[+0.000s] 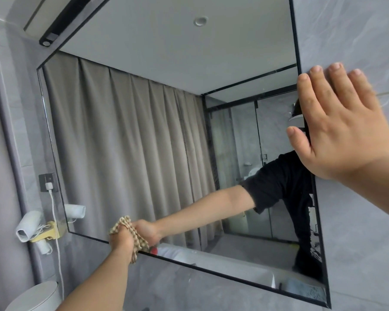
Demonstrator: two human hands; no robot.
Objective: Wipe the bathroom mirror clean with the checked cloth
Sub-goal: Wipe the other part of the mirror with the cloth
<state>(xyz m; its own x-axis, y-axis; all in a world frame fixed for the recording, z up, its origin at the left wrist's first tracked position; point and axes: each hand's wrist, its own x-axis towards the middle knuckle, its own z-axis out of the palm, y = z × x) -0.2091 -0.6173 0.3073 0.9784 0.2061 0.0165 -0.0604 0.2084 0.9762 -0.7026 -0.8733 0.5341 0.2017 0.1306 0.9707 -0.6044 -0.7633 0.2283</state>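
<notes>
**Operator:** State the grip.

**Reference:** The left hand (121, 241) has its fingers curled round the checked cloth (139, 241), which is bunched into a wad. A loose corner sticks out above the fist and another hangs below it. The right hand (337, 131) holds nothing. Its fingers are straight and lie flat across the right edge of the mirror (144, 131) and the adjoining tiled wall (357, 30).

**Operator:** Where is the cloth on the glass?

**Reference:** It is at the bottom edge, towards the lower left corner, pressed against the black frame line.

**Operator:** What is the procedure for this step?

**Reference:** 1. Flatten the wad so that a broad face of cloth meets the glass, because a tight ball wipes only a narrow strip. 2. Run it along the bottom edge with even pressure and overlap each pass. 3. Work into the corner, where residue probably collects. 4. Brace with the right palm on the tile, not on the glass, as fingertips are likely to leave marks.

**Operator:** Are there any hazards?

**Reference:** A hair dryer (29, 223) and a plugged-in white cable (54, 209) sit just beside the left edge. Stop each stroke short of them.
</notes>
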